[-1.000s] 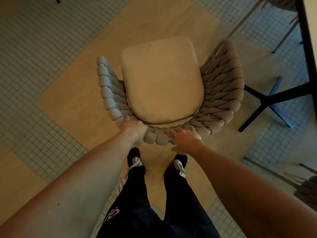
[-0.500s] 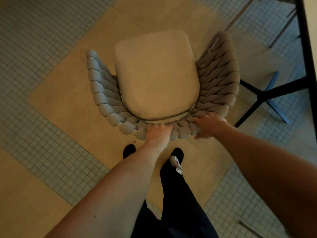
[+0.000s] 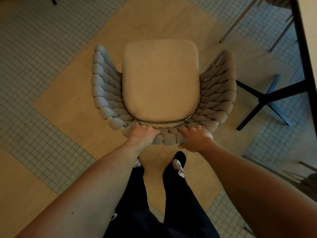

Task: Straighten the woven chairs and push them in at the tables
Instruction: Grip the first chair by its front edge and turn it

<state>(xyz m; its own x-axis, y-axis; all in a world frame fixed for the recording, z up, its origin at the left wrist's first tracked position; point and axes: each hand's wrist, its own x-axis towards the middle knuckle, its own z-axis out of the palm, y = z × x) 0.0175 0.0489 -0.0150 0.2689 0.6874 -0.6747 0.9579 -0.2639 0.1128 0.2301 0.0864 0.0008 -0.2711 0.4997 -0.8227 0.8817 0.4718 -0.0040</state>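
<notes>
A woven chair (image 3: 103, 93) with a thick grey braided back and a beige seat cushion (image 3: 160, 79) stands on the floor right in front of me, seen from above. My left hand (image 3: 143, 133) grips the top of the backrest left of its middle. My right hand (image 3: 196, 136) grips the same rim just to the right. The dark table edge (image 3: 303, 54) runs down the right side of the view, apart from the chair.
The table's black cross-shaped base (image 3: 264, 98) sits on the tiles to the chair's right. Thin legs of another chair (image 3: 240, 21) show at the upper right, and part of one more at the lower right. My feet stand just behind the chair.
The chair has turned so its seat now points straight away from me. Both hands stayed on the backrest, and my left foot stepped forward beside the right.
</notes>
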